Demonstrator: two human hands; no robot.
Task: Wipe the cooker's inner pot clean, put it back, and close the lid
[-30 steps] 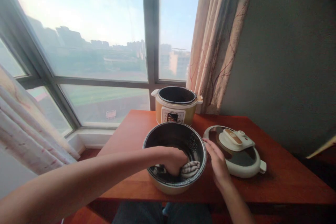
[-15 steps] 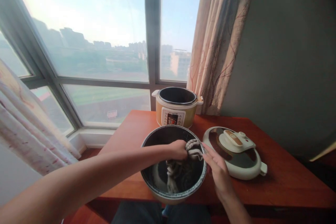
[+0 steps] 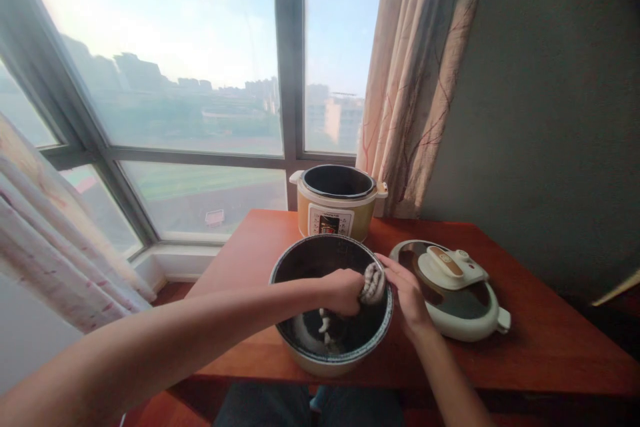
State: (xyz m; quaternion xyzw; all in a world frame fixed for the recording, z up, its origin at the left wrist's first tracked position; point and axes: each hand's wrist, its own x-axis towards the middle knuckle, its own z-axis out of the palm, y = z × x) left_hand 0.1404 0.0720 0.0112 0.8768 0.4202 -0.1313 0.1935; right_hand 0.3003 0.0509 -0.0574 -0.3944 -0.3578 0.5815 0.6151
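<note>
A dark inner pot (image 3: 332, 355) with a speckled rim stands near the front edge of the table. My left hand (image 3: 344, 291) reaches into it, closed round a grey-and-white cloth (image 3: 372, 283). The bunched cloth lies against the pot's right inner wall, and a loose end hangs toward the bottom. On the right side, my right hand (image 3: 406, 293) holds the pot from outside, its fingers lying along the rim; the thumb is hard to make out.
The electric pressure cooker body (image 3: 336, 207) stands right behind the inner pot. Its lid (image 3: 453, 290) lies to the right on the wooden table (image 3: 545, 347). Windows and curtains (image 3: 410, 80) border the far side.
My left hand has shifted slightly right and lower with the cloth, and less of the cloth's loose end shows. My right hand has slid farther back along the rim.
</note>
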